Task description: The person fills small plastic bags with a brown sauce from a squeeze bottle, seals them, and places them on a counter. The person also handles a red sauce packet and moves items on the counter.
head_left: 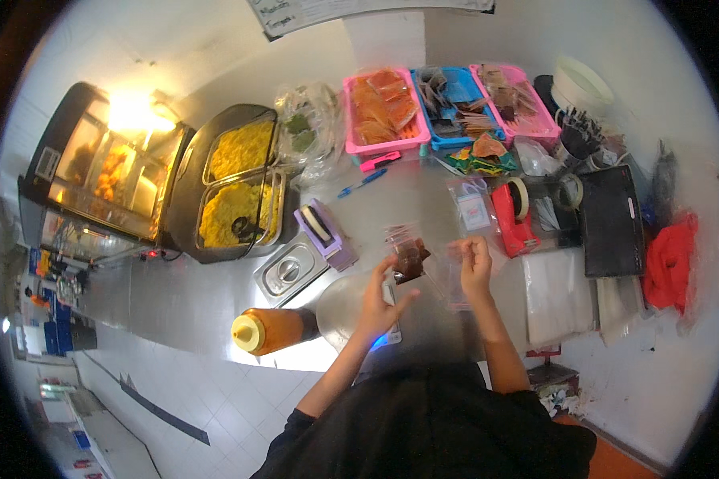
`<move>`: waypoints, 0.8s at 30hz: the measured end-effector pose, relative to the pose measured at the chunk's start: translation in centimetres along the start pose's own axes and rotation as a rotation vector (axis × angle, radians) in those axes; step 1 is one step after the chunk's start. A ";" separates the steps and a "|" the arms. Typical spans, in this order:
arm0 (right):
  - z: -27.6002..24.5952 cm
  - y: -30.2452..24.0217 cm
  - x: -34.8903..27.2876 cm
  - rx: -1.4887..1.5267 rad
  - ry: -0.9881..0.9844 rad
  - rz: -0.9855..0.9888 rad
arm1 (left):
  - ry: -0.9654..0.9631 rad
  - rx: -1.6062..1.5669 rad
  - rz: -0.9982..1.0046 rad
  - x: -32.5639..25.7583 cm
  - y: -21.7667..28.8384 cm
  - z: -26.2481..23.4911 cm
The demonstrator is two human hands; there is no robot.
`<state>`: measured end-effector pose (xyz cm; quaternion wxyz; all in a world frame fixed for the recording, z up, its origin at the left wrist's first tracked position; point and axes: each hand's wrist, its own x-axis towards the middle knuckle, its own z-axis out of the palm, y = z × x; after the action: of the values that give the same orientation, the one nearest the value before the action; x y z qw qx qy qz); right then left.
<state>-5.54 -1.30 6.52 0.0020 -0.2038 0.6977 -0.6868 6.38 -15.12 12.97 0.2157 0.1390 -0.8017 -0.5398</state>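
Over the steel counter, my left hand [375, 307] is held with its thumb and fingers apart. Its fingertips are beside a small pile of dark brown sauce sachets [410, 262], and I see nothing gripped in it. To the right, the fingers of my right hand [476, 267] are curled in a pinch on what looks like a thin clear plastic bag [449, 279], whose outline is faint against the metal. Under my left wrist is a round steel scale plate [339, 311], partly covered by the forearm.
Left are a sauce bottle [268, 330], a lidded steel pan [287, 271], a purple tape dispenser [327, 239] and trays of yellow food [236, 211]. Sachet baskets [387, 148] line the back. A red tape dispenser [513, 223] and stacked plastic bags [559, 295] lie right.
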 end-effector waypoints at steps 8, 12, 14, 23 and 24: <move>5.8 -7.4 0.5 0.473 -0.130 0.154 | 0.063 -0.731 -0.353 -0.3 -0.3 -1.7; 8.3 -6.1 -0.8 0.322 -0.154 0.105 | 0.193 -0.477 -0.263 -2.3 0.0 -4.7; 10.2 -6.2 -1.6 -0.040 -0.028 -0.233 | 0.277 -0.301 -0.147 -3.9 -0.8 -6.2; 12.6 -9.4 -5.1 0.186 -0.807 0.137 | 0.501 -0.328 -0.160 -8.0 0.3 -8.4; 12.6 -9.3 -5.0 0.207 -0.826 0.201 | 0.492 -0.328 -0.168 -8.2 0.0 -8.3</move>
<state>5.25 -11.67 13.30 0.3683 -0.3913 0.5820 -0.6103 17.62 -18.10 14.09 0.3773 0.2946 -0.6135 -0.6281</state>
